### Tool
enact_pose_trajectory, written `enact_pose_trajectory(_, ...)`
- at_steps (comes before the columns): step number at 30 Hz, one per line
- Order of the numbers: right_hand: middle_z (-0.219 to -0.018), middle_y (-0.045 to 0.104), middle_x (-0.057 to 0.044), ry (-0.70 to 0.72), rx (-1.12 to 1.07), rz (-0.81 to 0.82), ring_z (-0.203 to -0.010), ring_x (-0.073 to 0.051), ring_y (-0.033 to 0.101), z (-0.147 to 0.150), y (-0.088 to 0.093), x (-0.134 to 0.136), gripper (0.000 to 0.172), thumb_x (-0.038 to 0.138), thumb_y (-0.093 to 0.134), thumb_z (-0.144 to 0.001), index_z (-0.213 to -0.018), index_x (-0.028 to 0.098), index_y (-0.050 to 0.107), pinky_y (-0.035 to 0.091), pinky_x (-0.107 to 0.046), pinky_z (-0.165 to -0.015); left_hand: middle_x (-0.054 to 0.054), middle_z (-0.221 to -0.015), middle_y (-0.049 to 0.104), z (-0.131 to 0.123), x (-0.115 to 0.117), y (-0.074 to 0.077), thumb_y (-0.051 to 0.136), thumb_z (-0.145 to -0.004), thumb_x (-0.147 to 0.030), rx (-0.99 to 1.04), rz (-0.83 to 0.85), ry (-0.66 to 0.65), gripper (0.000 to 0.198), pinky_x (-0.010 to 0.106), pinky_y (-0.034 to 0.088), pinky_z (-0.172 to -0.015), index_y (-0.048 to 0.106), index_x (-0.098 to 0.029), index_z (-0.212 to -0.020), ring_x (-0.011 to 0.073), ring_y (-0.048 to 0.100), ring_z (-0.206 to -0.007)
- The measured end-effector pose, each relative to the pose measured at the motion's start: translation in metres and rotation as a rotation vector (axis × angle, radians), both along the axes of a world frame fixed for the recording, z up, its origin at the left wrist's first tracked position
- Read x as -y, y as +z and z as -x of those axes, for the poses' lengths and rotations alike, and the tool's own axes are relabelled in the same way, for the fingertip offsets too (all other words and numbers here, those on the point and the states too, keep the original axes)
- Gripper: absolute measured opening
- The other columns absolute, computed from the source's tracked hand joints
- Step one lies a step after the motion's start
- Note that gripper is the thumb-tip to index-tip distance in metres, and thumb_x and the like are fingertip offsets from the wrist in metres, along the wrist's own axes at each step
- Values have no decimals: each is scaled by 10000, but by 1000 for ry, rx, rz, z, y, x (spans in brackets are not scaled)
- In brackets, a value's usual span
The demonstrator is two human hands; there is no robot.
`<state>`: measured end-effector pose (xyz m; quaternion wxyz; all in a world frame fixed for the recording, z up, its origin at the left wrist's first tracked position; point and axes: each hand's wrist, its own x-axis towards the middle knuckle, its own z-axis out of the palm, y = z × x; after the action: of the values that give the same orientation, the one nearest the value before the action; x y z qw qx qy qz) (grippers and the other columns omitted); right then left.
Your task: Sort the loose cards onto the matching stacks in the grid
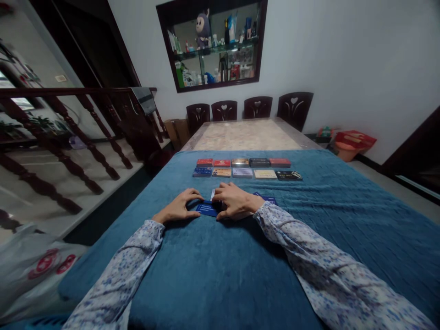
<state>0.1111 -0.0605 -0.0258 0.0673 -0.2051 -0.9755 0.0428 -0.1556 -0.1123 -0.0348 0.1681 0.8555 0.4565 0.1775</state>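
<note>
A dark blue printed card (207, 209) lies low over the blue cloth between my hands, perhaps with others under it. At its left end, my left hand (180, 206) grips it with thumb near and fingers on the far edge. My right hand (235, 200) closes on its right end, fingers curled over the top. A pale card edge (212, 194) shows just behind the right fingertips. More blue cards (270, 200) lie beside the right wrist, partly hidden by it. Beyond my hands, two rows of stacked cards include a purple-grey stack (242, 173) and a black stack (289, 175).
A blue cloth (192, 270) covers the near part of the table, with bare stone-patterned tabletop (240, 134) beyond. Dark chairs (257, 107) stand at the far end. To the left are a wooden railing (92, 114) and a white plastic bag (37, 270).
</note>
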Motion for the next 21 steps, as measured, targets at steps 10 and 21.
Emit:
enact_pose_trajectory(10, -1160, 668, -123, 27, 10, 18, -1071, -310, 517, -3, 2, -1, 478, 451, 776, -763, -1166, 198, 733, 376, -401, -832, 112, -1233, 640, -1, 1, -1, 765, -839, -436, -24, -54, -10, 401, 440, 488, -1079, 763, -207, -1169, 269, 615, -1157)
enact_pose_trajectory(21, -1145, 720, -106, -91, -16, 37, -1070, -282, 542, 2, -3, -5, 324, 381, 686, -903, -1176, 219, 746, 357, -356, -812, 78, -981, 734, 1, -2, -1, 666, -942, -358, 107, -150, -57, 220, 321, 553, -866, 823, -216, -1002, 193, 676, -929)
